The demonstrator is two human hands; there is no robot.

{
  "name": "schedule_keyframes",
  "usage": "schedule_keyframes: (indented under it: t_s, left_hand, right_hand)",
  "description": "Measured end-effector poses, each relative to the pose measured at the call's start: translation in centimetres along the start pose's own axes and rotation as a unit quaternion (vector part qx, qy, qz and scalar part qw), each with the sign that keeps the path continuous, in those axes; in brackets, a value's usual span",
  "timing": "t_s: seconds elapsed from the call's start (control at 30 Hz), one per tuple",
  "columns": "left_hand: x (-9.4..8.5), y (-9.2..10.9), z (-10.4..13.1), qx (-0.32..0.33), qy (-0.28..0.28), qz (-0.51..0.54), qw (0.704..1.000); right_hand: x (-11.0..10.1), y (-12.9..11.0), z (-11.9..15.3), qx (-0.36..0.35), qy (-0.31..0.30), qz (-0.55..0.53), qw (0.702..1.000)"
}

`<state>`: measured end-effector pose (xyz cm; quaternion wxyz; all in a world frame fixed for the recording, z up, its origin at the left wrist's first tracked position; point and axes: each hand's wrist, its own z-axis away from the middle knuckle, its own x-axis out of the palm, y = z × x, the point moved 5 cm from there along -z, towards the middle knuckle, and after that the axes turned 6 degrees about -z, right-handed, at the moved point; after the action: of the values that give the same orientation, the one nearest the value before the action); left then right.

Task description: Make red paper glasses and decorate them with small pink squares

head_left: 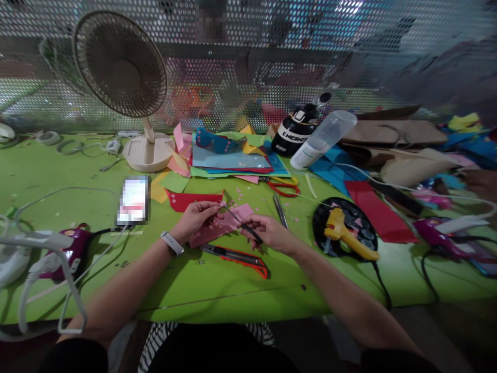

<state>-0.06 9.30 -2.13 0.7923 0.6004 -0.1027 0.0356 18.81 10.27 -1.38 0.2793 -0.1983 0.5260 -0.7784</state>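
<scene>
Lettering starting "ENERG" runs across the black bottle's (294,131) white band near the green desk's (229,303) far edge. Nearer the front edge, over pink paper (204,234), the left hand (200,216) pinches a tiny pink piece (222,204) in its fingertips; the right hand's (269,231) curled fingers grip a slim dark tool (248,228) angled toward it.
</scene>
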Motion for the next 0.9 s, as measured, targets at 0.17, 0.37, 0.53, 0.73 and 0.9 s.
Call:
schedule_keyframes:
  t_s: [0.17, 0.37, 0.53, 0.73, 0.9]
  left_hand:
    - [0.1, -0.1, 0.2, -0.041, -0.009, -0.027, 0.999]
    - [0.3, -0.3, 0.3, -0.068, -0.019, -0.037, 0.997]
    - [0.3, -0.4, 0.2, -0.076, -0.018, -0.047, 0.996]
    - [0.3, 0.0, 0.2, -0.055, -0.007, -0.039, 0.998]
    - [0.1, 0.2, 0.3, -0.044, 0.008, -0.019, 0.999]
  right_hand:
    - [-0.8, 0.1, 0.0, 0.019, 0.03, 0.013, 0.999]
    - [-1.6, 0.5, 0.0, 0.05, 0.05, 0.023, 0.997]
    - [-1.5, 0.4, 0.2, 0.059, 0.066, 0.012, 0.996]
    - [-1.8, 0.0, 0.1, 0.054, 0.088, -0.022, 0.994]
    - [-1.6, 0.3, 0.1, 0.058, 0.046, -0.058, 0.996]
